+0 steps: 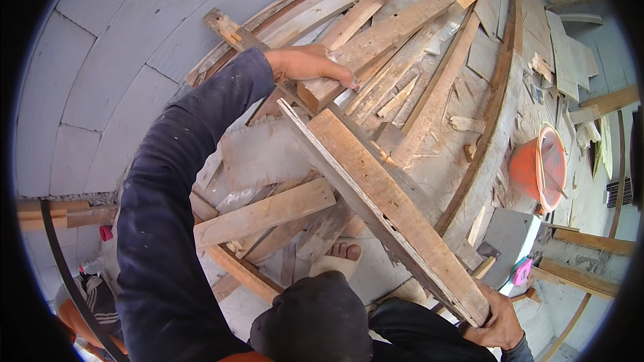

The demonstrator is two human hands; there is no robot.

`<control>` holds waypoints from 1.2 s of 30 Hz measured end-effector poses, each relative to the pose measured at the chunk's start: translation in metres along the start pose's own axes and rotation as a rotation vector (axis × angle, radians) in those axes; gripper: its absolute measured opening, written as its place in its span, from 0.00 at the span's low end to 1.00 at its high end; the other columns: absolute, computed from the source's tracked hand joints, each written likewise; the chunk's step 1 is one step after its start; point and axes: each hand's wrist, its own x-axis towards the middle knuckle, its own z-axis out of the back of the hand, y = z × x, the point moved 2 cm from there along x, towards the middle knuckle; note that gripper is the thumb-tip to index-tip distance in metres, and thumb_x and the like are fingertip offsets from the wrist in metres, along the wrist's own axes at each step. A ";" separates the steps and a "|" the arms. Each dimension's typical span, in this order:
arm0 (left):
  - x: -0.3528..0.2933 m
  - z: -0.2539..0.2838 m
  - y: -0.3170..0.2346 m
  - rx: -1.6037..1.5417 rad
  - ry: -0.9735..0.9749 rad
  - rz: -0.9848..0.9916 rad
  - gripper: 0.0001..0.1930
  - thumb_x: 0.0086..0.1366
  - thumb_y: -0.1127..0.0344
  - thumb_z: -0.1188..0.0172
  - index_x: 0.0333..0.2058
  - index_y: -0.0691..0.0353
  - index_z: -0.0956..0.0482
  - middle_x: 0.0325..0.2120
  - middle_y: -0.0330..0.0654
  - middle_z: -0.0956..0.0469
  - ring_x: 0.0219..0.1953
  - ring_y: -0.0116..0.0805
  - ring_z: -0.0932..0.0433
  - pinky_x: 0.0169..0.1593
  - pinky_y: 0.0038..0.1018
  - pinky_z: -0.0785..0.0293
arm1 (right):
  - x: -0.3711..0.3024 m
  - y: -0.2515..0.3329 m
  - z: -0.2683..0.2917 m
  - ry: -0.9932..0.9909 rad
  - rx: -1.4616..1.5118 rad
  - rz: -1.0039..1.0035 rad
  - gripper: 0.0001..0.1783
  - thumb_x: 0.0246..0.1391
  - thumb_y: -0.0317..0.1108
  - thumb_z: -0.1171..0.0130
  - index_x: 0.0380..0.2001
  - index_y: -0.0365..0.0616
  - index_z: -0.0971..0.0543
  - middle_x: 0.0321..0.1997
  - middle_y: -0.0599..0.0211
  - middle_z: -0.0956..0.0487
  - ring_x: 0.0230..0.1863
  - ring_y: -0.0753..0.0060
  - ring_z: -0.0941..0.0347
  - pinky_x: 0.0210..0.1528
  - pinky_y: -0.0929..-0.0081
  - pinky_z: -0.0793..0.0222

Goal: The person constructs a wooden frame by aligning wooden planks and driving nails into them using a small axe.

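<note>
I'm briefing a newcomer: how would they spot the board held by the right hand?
Start from the long timbers fanned ahead. Closer in, one board slants down into the right hand. Unlike the other timbers, it has a layered strip along its left side.

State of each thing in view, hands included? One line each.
Plank: held slantwise, one end gripped
Right hand: closed around the plank's near end
Left hand: over the end of a wide board; grip partly hidden
Wide board: lying lengthwise, surface dirty
Bucket: uncovered, dirty inside, thin rod in it
Loose boards: scattered, not neatly stacked
Sandal: worn, open-toed
</note>
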 end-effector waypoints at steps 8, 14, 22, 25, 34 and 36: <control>-0.019 0.009 -0.040 -0.075 -0.096 -0.190 0.53 0.62 0.26 0.42 0.70 0.68 0.33 0.73 0.65 0.41 0.77 0.59 0.46 0.76 0.46 0.49 | -0.013 -0.006 0.004 -0.028 0.082 -0.028 0.48 0.32 0.31 0.25 0.64 0.32 0.25 0.50 0.59 0.15 0.49 0.71 0.19 0.60 0.70 0.27; -0.006 -0.001 -0.022 -0.336 -0.011 -0.201 0.52 0.67 0.28 0.44 0.72 0.70 0.37 0.73 0.63 0.41 0.78 0.56 0.47 0.77 0.45 0.52 | -0.014 -0.012 0.007 -0.056 0.016 -0.017 0.46 0.34 0.29 0.24 0.63 0.32 0.25 0.52 0.60 0.15 0.51 0.73 0.20 0.61 0.69 0.28; -0.011 -0.015 -0.012 -0.458 -0.097 -0.205 0.48 0.68 0.33 0.42 0.72 0.68 0.37 0.71 0.58 0.36 0.73 0.49 0.36 0.72 0.37 0.39 | -0.009 -0.018 0.006 -0.086 0.041 -0.007 0.43 0.35 0.29 0.24 0.61 0.33 0.23 0.49 0.62 0.14 0.49 0.73 0.19 0.59 0.69 0.26; -0.027 -0.020 -0.020 -0.537 -0.035 -0.214 0.47 0.68 0.34 0.42 0.72 0.67 0.37 0.70 0.57 0.34 0.71 0.48 0.33 0.70 0.36 0.35 | -0.010 -0.015 0.008 -0.082 0.001 -0.020 0.42 0.35 0.28 0.24 0.60 0.34 0.22 0.47 0.62 0.13 0.48 0.73 0.19 0.58 0.70 0.26; -0.024 -0.041 0.003 -0.723 -0.057 -0.209 0.40 0.72 0.39 0.42 0.67 0.71 0.33 0.65 0.54 0.30 0.66 0.38 0.28 0.68 0.30 0.32 | -0.026 -0.021 0.006 -0.061 0.022 0.044 0.35 0.51 0.33 0.31 0.63 0.35 0.25 0.51 0.58 0.15 0.51 0.68 0.19 0.53 0.68 0.22; -0.026 -0.046 0.005 -0.718 -0.060 -0.203 0.41 0.72 0.40 0.42 0.67 0.71 0.33 0.66 0.54 0.31 0.67 0.38 0.29 0.68 0.31 0.32 | -0.028 -0.027 0.009 -0.056 -0.002 0.017 0.35 0.50 0.33 0.31 0.62 0.34 0.25 0.49 0.59 0.15 0.49 0.68 0.19 0.51 0.69 0.22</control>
